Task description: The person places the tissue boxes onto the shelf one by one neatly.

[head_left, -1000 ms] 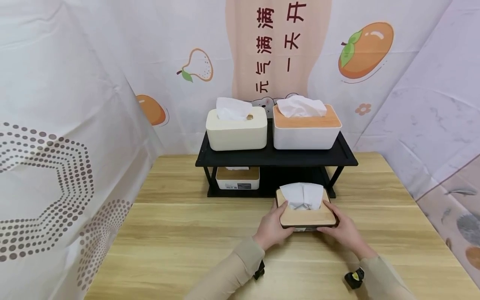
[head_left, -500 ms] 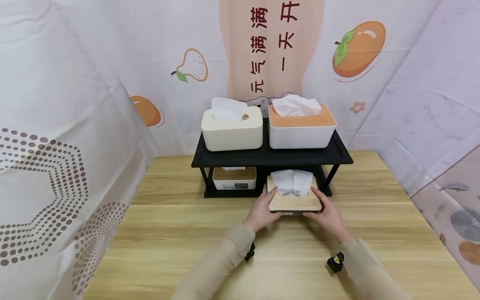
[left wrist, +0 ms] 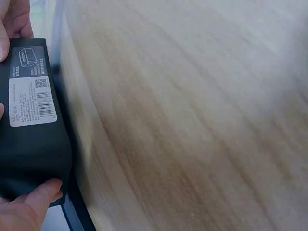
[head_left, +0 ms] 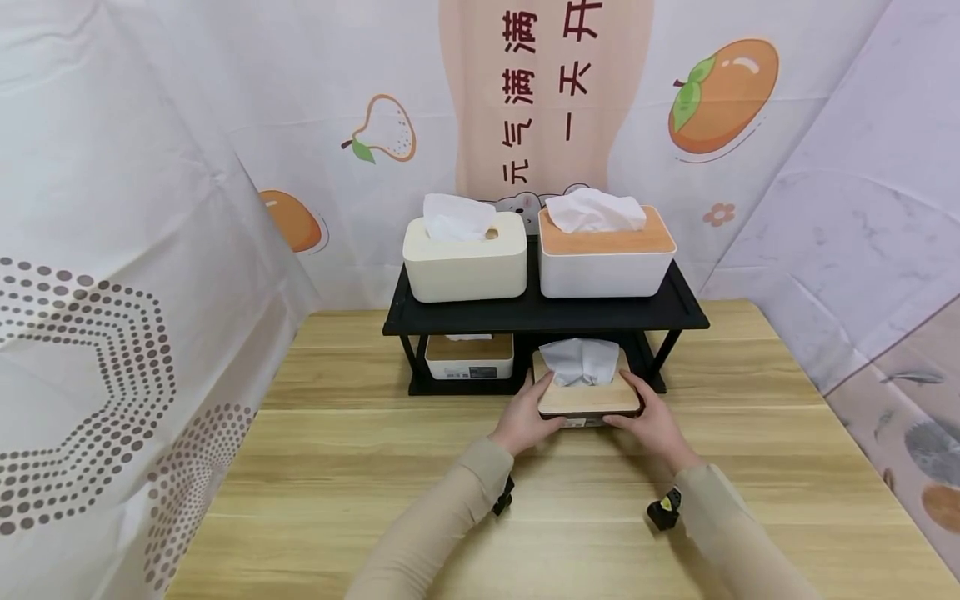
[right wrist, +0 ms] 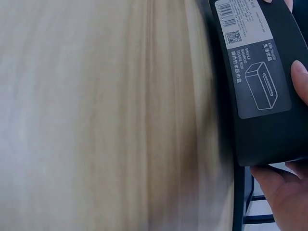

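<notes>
A black tissue box (head_left: 592, 402) with a light wooden lid and a white tissue (head_left: 581, 362) sticking out sits at the right front of the rack's lower shelf, its back part under the upper shelf. My left hand (head_left: 522, 415) grips its left side and my right hand (head_left: 651, 419) its right side, thumbs towards the near face. In the left wrist view the box's black side (left wrist: 33, 139) bears a barcode label, with fingers on its end. The right wrist view shows the same labelled side (right wrist: 269, 137), with fingers at its lower end.
The black two-tier rack (head_left: 480, 317) stands at the table's back. On top are a cream tissue box (head_left: 465, 277) and a white one with a wooden lid (head_left: 603, 275). A smaller white tissue box (head_left: 470, 367) occupies the lower left shelf. Wooden table (head_left: 360, 467) lies in front.
Both hands have moved the black tissue box forward and slightly left, from the table in front of the rack onto its lower shelf. During the last half second it has shifted only a little.
</notes>
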A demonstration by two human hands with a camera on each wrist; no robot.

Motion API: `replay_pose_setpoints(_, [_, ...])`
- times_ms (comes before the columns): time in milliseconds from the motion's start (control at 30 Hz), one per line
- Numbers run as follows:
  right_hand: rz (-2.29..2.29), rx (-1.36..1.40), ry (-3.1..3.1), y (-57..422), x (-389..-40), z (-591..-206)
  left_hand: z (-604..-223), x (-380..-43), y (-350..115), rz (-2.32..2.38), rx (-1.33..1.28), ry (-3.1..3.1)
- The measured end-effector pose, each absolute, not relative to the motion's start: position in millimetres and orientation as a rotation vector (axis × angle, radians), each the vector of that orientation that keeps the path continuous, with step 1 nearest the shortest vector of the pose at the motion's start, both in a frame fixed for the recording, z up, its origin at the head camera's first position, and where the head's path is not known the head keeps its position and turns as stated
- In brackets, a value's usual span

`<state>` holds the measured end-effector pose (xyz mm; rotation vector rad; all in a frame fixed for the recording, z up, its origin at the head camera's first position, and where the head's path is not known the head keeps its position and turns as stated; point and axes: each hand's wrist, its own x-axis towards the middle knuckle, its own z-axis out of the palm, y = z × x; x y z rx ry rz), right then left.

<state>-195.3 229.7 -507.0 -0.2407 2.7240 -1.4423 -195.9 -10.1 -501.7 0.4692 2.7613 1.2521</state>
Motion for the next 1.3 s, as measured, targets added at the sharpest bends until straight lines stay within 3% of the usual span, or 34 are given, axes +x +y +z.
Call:
replay_pose_setpoints(600, [-1.395,-0.173,2.760,225.9,-206.8,-509.0,-495.4,-209.8,-9.7,1.109,0.485,2.759])
replay_pose_setpoints(1300, [-1.396,-0.189,3.048,208.7,-209.0,-504.1,-491.3,-213.9,-1.6,1.161,0.332,2.827])
